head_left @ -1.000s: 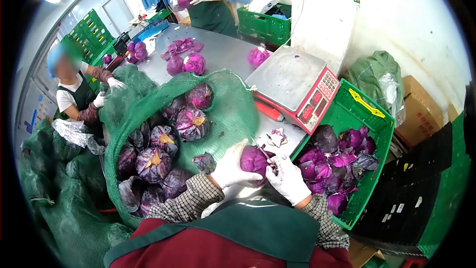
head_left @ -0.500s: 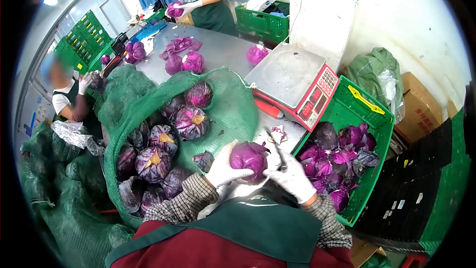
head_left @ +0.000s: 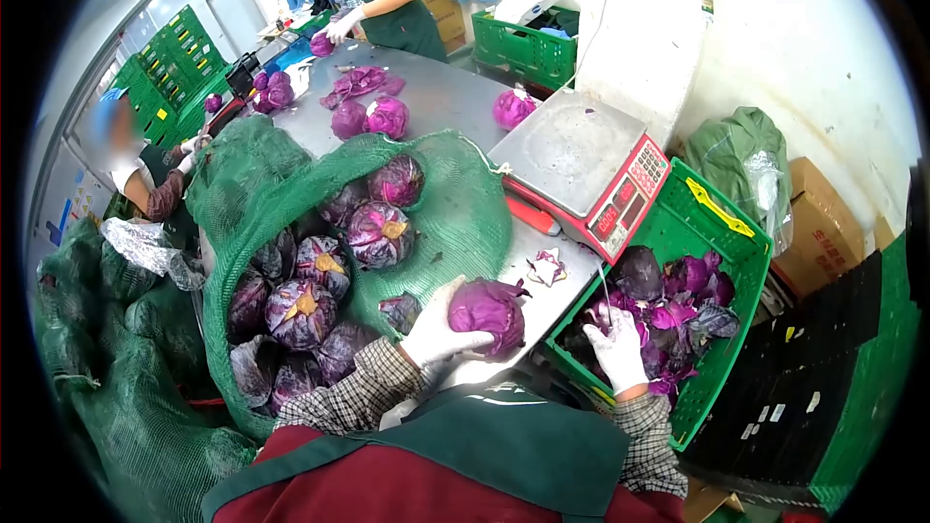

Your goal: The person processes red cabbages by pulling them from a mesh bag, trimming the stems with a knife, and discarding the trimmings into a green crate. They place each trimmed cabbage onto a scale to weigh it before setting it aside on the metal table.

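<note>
My left hand (head_left: 438, 327), in a white glove, is closed around a trimmed red cabbage (head_left: 487, 318) in front of my apron. My right hand (head_left: 618, 349), also gloved, is over the near side of the green crate (head_left: 715, 368), closed on a knife (head_left: 604, 283); its thin blade points up and away from me. Purple outer leaves (head_left: 668, 315) fill much of that crate. A cut, star-shaped cabbage piece (head_left: 547, 268) lies on the metal table between my hands. Left of them, a green mesh bag (head_left: 465, 203) holds several untrimmed cabbages (head_left: 302, 313).
A red weighing scale (head_left: 581, 160) stands ahead, with a red-handled tool (head_left: 532, 216) beside it. Trimmed cabbages (head_left: 387, 117) sit farther back. One co-worker (head_left: 392, 5) handles a cabbage at the far end; another person (head_left: 145, 169) is at left. Full mesh sacks (head_left: 155, 387) pile up at left.
My right hand has moved right with the knife, away from the cabbage and over the crate. My left hand still holds the cabbage. The far co-worker's hands have lowered toward the table.
</note>
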A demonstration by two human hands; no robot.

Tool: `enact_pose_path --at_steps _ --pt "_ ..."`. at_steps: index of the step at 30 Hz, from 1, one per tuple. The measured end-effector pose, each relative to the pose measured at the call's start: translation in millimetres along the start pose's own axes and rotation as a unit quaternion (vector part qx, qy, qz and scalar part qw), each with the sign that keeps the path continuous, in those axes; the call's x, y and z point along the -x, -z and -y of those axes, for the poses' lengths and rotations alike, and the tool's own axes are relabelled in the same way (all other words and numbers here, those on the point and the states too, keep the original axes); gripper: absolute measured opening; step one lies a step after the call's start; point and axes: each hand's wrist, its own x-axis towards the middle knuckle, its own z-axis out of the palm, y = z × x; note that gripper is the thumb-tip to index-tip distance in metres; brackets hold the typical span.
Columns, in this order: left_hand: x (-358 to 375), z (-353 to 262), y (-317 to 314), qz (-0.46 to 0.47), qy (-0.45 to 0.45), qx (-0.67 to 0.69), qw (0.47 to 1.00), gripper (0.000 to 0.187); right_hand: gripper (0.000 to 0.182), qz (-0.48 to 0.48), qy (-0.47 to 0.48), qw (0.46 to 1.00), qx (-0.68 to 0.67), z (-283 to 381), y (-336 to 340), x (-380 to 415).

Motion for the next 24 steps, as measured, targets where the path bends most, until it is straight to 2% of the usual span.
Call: enact_pose_path --at_steps 1,2,4,6,7,8,10,12,14,15,17,18,19,20,22,23,24 --pt "1.0 -15.7 -1.2 -0.003 -0.021 -0.083 0.996 0.115 0.054 0.01 0.031 0.999 -0.008 21.8 9.0 -7.1" --pt "2.3 -22.8 -5.1 0.005 -0.043 -0.12 0.992 0.114 0.063 -0.008 0.105 0.994 -0.033 32.1 3.2 -11.8" --pt "-0.3 -34.6 -12.4 0.016 -0.095 -0.191 0.977 0.111 0.062 0.128 0.025 0.985 -0.114 84.6 9.7 -24.0" --pt "3.4 -46.7 -16.2 0.033 -0.15 -0.256 0.954 0.106 0.059 0.151 0.041 0.972 -0.175 100.1 -17.0 -30.0" --pt "8.5 -50.8 -18.4 0.014 -0.146 -0.25 0.957 0.105 0.054 0.171 0.035 0.948 -0.268 101.8 -26.0 -31.4" --pt "13.2 -51.8 -19.4 -0.005 -0.14 -0.243 0.96 0.105 0.045 0.174 0.027 0.94 -0.294 105.2 -22.9 -33.2" --pt "10.2 -42.1 -15.0 0.006 -0.132 -0.238 0.962 0.107 0.034 0.128 0.058 0.983 -0.123 89.0 -27.9 -36.2" --pt "4.8 -37.3 -12.8 0.017 -0.139 -0.229 0.963 0.107 0.028 0.092 0.091 0.988 -0.082 75.6 -27.7 -33.1" --pt "-4.7 -31.0 -12.6 0.026 -0.099 -0.195 0.975 0.109 0.028 0.073 0.101 0.992 -0.002 66.1 -24.1 -27.8" --pt "-10.1 -25.9 -13.1 0.022 -0.071 -0.159 0.984 0.109 0.028 0.006 0.122 0.992 -0.007 46.7 -35.8 -24.3" --pt "-11.6 -22.7 -9.8 -0.008 0.0 -0.099 0.995 0.105 0.026 -0.028 0.037 0.999 0.017 31.2 -22.8 -16.5" --pt "-8.6 -26.9 -6.0 -0.021 0.063 0.015 0.998 0.098 0.026 -0.055 -0.014 0.998 0.026 14.4 -17.4 -11.0" --pt "-7.3 -21.5 -2.7 -0.035 0.072 0.047 0.996 0.098 0.025 -0.036 -0.081 0.995 0.048 -0.5 -6.0 -6.0" --pt "-7.1 -11.0 1.0 -0.046 0.081 0.076 0.993 0.098 0.023 -0.07 -0.065 0.992 0.085 -22.0 -2.1 -0.4" --pt "-6.7 5.4 -0.7 -0.066 0.078 0.11 0.989 0.1 0.027 -0.021 -0.145 0.989 -0.012 -35.6 12.6 9.0" --pt "-6.8 8.3 -2.9 -0.054 0.068 0.083 0.993 0.102 0.038 0.003 -0.151 0.987 -0.045 -6.9 24.3 4.4" --pt "-10.4 7.7 -4.7 -0.042 0.052 0.057 0.996 0.105 0.043 -0.009 -0.098 0.987 -0.126 15.9 24.4 -0.3"
